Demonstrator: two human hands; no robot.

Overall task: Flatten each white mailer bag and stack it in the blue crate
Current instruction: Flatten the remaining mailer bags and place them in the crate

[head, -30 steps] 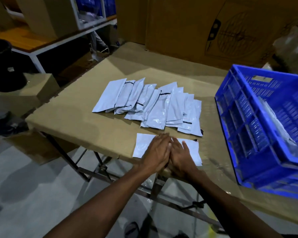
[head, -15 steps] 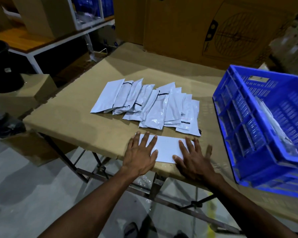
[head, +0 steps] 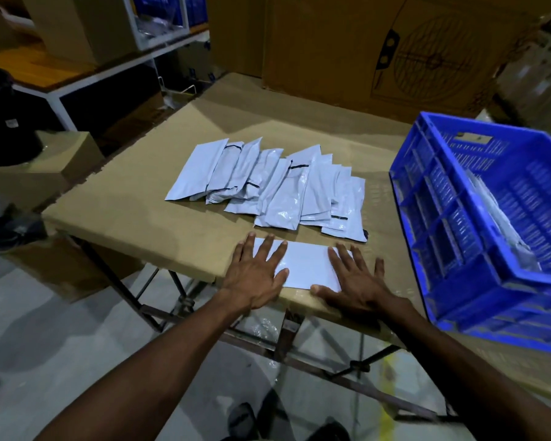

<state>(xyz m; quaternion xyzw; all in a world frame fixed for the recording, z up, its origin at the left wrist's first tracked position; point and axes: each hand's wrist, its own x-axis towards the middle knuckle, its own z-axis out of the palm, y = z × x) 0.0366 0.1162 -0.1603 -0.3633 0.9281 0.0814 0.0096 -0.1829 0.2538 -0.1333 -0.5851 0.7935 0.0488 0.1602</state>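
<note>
Nearest the camera, both hands lie palm-down w/ fingers straight and spread on one flat white plastic mailer bag (head: 303, 265) at the near edge of the cardboard-covered table (head: 134, 198). Left hand (head: 255, 275) covers the bag's left end; right hand (head: 355, 281) presses its right end, thumb along the near edge. Neither hand grips anything, just pressing.

The bag looks smoothed out already, so probably ready to lift. Judging by the sheen, it's thin, light, floppy and slick, nothing fragile. It'll sag if taken by one corner; best to slide it slightly over the table edge and pinch a short end, or both ends, to keep it flat.

Just beyond, a fanned, overlapping row of wrinkled white mailer bags (head: 268, 183) w/ black seal strips lies mid-table, not yet flattened, so lots left to do.

To the right, the blue slotted plastic crate (head: 427, 224) sits tilted on the table, w/ some pale bags (head: 497, 224) inside against its near wall; count can't be told.

Farthest back, large brown cardboard boxes (head: 379, 43) stand behind the table.
</note>
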